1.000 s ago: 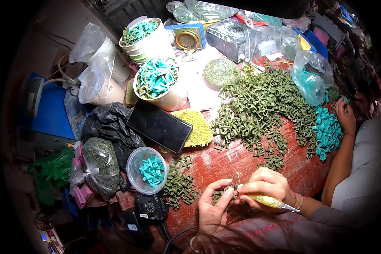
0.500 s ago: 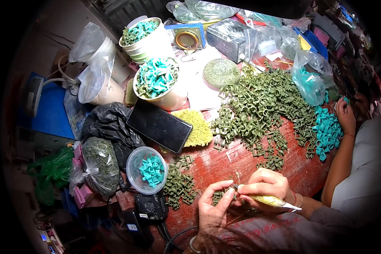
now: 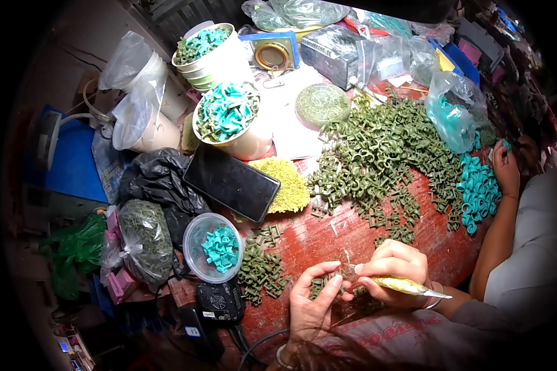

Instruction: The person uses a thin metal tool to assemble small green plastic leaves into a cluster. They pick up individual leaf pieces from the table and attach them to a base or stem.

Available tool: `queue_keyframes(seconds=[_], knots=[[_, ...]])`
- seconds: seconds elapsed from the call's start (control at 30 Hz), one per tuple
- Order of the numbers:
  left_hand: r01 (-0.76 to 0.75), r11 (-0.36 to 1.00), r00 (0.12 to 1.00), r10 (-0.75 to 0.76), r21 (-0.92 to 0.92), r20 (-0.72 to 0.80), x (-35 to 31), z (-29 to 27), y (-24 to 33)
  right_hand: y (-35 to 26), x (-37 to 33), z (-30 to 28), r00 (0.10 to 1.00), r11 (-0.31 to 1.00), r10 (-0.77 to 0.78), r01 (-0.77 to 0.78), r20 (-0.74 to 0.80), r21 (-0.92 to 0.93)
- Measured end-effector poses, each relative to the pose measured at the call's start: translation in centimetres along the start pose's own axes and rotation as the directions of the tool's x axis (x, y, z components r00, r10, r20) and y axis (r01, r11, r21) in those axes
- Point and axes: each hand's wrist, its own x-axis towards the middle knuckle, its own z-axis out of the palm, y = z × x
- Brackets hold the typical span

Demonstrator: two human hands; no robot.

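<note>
Left hand point(image 3: 312, 303) pinches a small olive-green plastic piece point(image 3: 319, 285) in a narrow grip, at 6 o'clock on the red tabletop point(image 3: 328, 235). Right hand point(image 3: 393, 269) is wrapped around a yellowish tube point(image 3: 408, 285), tip touching that piece. Looks light, stiff and a bit slick, so I'd pinch it by the edges. Big heap of matching pieces point(image 3: 384, 161) at 1 o'clock.

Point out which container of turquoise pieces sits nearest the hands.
The small clear round tub, left of the left hand; the two white buckets stand farther back.
</note>
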Motion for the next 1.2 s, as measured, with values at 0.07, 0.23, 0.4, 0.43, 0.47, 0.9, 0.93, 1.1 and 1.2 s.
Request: queue_keyframes(seconds=[0.07, 0.23, 0.4, 0.43, 0.47, 0.9, 0.93, 1.1, 1.2], knots=[[0.005, 1.000, 1.000, -0.005, -0.007, 0.005, 0.0, -0.1, 0.1, -0.1, 0.1, 0.1, 1.000, 1.000, -0.008, 0.008, 0.009, 0.009], [0.005, 1.000, 1.000, -0.005, -0.017, 0.017, 0.0, 0.0, 0.0, 0.0, -0.1, -0.1, 1.000, 1.000, 0.010, -0.011, 0.020, 0.021], [0.005, 1.000, 1.000, -0.005, -0.026, 0.031, -0.1, -0.3, -0.1, -0.1, 0.1, 0.2, 1.000, 0.998, 0.003, -0.005, 0.028, 0.061], [0.008, 1.000, 0.999, -0.007, -0.026, 0.035, 0.1, -0.4, -0.2, 0.0, 0.0, 0.2, 0.999, 0.998, -0.010, 0.008, 0.031, 0.061], [-0.003, 1.000, 0.999, 0.004, -0.023, 0.053, 0.3, -0.5, -0.4, 0.0, 0.0, 0.1, 0.999, 0.998, -0.023, 0.021, 0.035, 0.061], [0.012, 1.000, 1.000, -0.012, 0.011, -0.008, 0.2, -0.4, 0.0, -0.2, 0.2, 0.0, 0.998, 0.999, -0.030, 0.028, 0.052, 0.042], [0.013, 1.000, 1.000, -0.013, 0.010, -0.003, 0.2, -0.3, -0.1, -0.3, -0.1, -0.1, 0.999, 0.999, 0.029, -0.029, 0.029, 0.032], [-0.047, 0.998, 0.998, 0.048, 0.048, -0.028, 0.0, 0.1, 0.2, 0.8, -0.5, 0.1, 0.961, 0.948, 0.277, -0.269, -0.023, 0.169], [-0.013, 1.000, 0.999, 0.013, 0.008, 0.045, 0.2, -0.3, 0.0, 0.6, -0.7, 0.3, 0.935, 0.903, 0.355, -0.345, 0.006, 0.254]])
